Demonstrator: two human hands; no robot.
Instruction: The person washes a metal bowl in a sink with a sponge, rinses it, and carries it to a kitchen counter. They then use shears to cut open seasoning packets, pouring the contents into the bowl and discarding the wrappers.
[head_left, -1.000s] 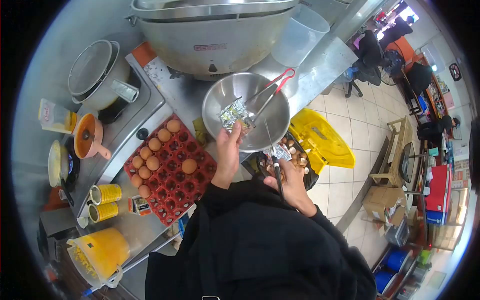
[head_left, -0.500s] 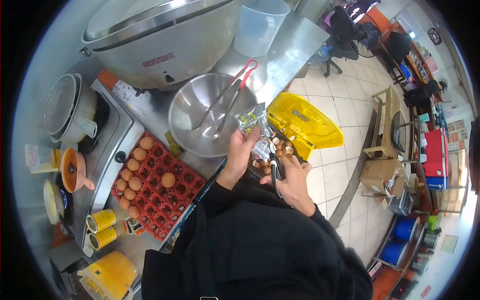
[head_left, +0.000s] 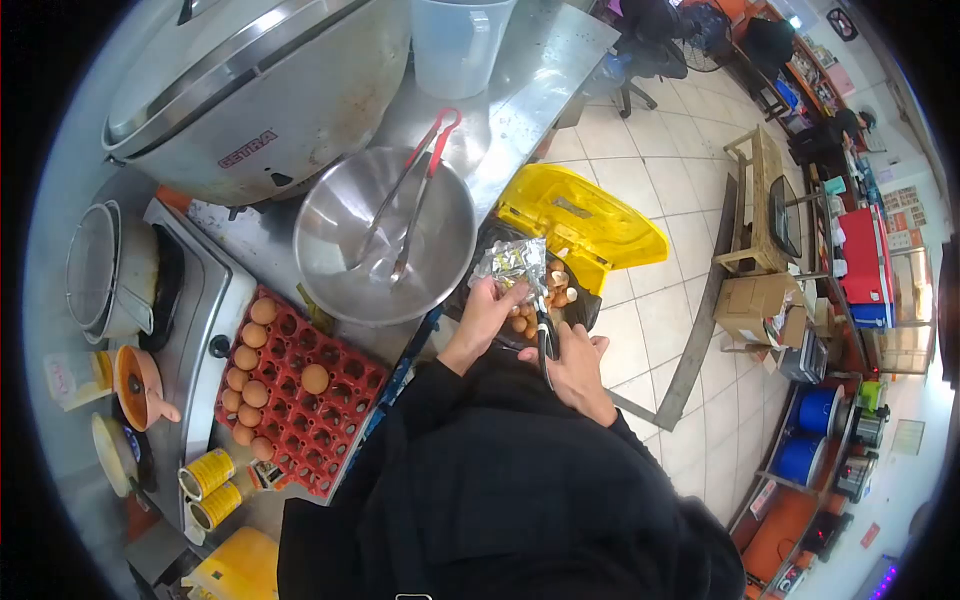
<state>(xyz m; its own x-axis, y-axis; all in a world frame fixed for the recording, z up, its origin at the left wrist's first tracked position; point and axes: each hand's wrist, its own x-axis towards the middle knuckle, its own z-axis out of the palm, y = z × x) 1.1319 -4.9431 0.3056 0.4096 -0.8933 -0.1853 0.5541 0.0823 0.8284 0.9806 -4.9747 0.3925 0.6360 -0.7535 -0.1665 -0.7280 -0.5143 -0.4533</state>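
My left hand (head_left: 484,322) is closed on a crumpled silver foil packet (head_left: 516,264) with yellow print. Beside it on the right, my right hand (head_left: 572,368) grips black-handled scissors (head_left: 545,340), whose blades point up toward the packet. Both hands are over a bin with brown eggshells (head_left: 557,290) in it and a dark liner. The bin's yellow lid (head_left: 590,222) hangs open behind them. To the left, a steel bowl (head_left: 330,230) holds red-handled tongs (head_left: 412,200).
A red egg tray (head_left: 300,410) with several eggs lies at the left. Behind the bowl are a large cooker (head_left: 270,110) and a plastic jug (head_left: 460,45). A stove (head_left: 205,300) with pans, two yellow cans (head_left: 208,474) and a wooden frame (head_left: 755,200) also show.
The view has shifted, so the bowl and tray appear further left. The foil packet now lies flatter above my left hand, with the scissors' blades close to its lower right edge.
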